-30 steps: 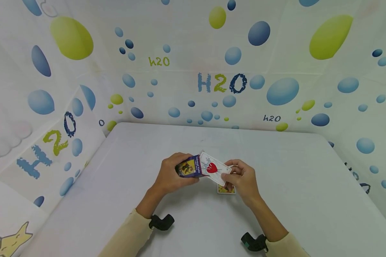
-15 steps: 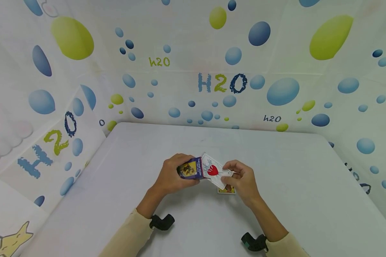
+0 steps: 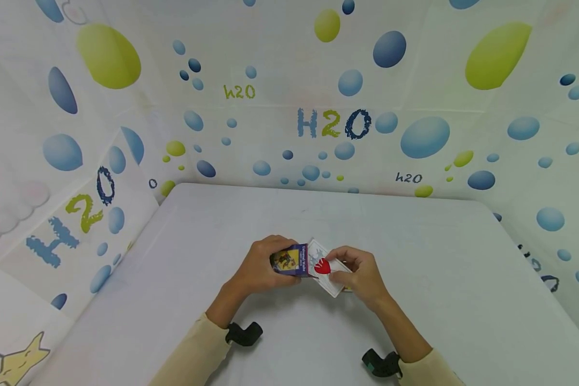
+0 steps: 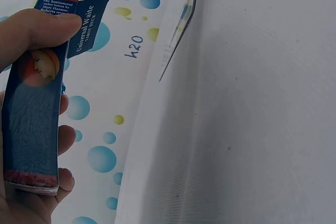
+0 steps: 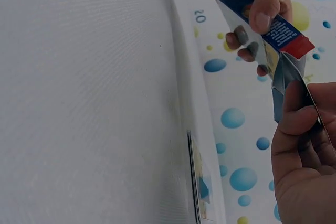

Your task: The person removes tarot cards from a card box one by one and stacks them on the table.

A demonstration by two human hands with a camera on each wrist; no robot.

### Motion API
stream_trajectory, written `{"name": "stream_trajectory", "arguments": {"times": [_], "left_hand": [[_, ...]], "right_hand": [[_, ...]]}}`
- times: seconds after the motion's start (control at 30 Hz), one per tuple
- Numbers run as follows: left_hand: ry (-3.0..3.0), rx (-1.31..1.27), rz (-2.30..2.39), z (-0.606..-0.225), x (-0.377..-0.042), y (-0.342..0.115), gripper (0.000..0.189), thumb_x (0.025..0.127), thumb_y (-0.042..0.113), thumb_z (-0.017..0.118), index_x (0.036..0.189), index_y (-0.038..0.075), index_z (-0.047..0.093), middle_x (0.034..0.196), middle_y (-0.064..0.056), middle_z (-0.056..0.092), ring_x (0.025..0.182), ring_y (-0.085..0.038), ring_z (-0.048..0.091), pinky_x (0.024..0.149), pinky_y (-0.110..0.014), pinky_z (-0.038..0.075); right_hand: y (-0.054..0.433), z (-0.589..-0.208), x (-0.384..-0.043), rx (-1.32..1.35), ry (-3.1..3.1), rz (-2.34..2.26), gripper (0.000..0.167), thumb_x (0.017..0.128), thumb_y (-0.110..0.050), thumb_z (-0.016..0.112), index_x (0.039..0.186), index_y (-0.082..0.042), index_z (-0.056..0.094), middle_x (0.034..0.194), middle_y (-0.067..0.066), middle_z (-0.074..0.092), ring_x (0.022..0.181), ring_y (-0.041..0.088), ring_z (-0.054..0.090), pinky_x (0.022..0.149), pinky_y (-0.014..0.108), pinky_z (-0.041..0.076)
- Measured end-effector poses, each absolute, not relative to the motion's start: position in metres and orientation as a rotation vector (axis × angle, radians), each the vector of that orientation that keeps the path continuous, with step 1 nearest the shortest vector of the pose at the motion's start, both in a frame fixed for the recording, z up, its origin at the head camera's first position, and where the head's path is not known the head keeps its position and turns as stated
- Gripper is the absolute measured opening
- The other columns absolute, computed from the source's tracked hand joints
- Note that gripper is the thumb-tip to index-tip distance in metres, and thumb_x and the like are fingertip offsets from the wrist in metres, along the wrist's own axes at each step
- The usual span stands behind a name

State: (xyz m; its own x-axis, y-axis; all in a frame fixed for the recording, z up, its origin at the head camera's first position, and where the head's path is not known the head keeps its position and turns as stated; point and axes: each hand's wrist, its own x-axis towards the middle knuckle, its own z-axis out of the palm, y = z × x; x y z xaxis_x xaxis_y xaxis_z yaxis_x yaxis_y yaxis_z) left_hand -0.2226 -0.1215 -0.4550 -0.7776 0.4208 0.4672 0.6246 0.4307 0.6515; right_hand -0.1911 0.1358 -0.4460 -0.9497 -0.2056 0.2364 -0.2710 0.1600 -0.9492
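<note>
My left hand (image 3: 260,265) grips a tarot deck box (image 3: 289,260), dark blue with a yellow picture, tilted above the table. In the left wrist view, the thumb lies along the box's narrow side (image 4: 39,119) and the lettered flap (image 4: 89,27) stands out. Between thumb and fingers, my right hand (image 3: 365,276) pinches a white-bordered tarot card (image 3: 322,266) with a red heart. The card's left end is at the box's mouth. Below the right hand, a small stack of tarot cards (image 5: 195,182) lies on the table, mostly hidden in the head view.
A white-covered table (image 3: 222,214) spreads around both hands. Behind it hangs a white sheet (image 3: 280,53) with blue and green dots and H2O lettering. Black wrist cameras, on the left (image 3: 244,334) and right (image 3: 381,363), stick out inward near the sleeves.
Both hands have come down slightly, with the box shifting a little right. My right hand has moved left along the card, closer to the box, and the card has tilted more steeply.
</note>
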Motion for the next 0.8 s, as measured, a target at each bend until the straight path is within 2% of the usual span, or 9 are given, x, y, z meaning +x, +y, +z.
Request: {"name": "stream_trajectory", "arguments": {"times": [0.37,0.8], "left_hand": [[-2.501,-0.948,-1.263,-0.4542,-0.2208,-0.1201,0.063,0.065,0.028,0.094,0.124,0.019,0.071,0.115,0.005,0.071,0.104,-0.013,0.060,0.088,-0.037,0.053],[-2.489,-0.980,-1.256,-0.4533,-0.2206,-0.1209,0.061,0.065,0.029,0.093,0.122,0.019,0.072,0.114,0.008,0.071,0.103,-0.010,0.060,0.088,-0.037,0.053]], "right_hand": [[0.1373,-0.4465,-0.1915,0.553,-2.374,1.984,0.025,0.077,0.012,0.068,0.100,0.004,0.075,0.099,0.020,0.074,0.086,0.019,0.065,0.071,0.025,0.055],[0.1390,-0.4485,-0.1923,0.555,-2.402,1.895,0.027,0.080,0.009,0.061,0.099,0.001,0.078,0.101,0.015,0.076,0.093,0.020,0.065,0.077,0.025,0.053]]}}
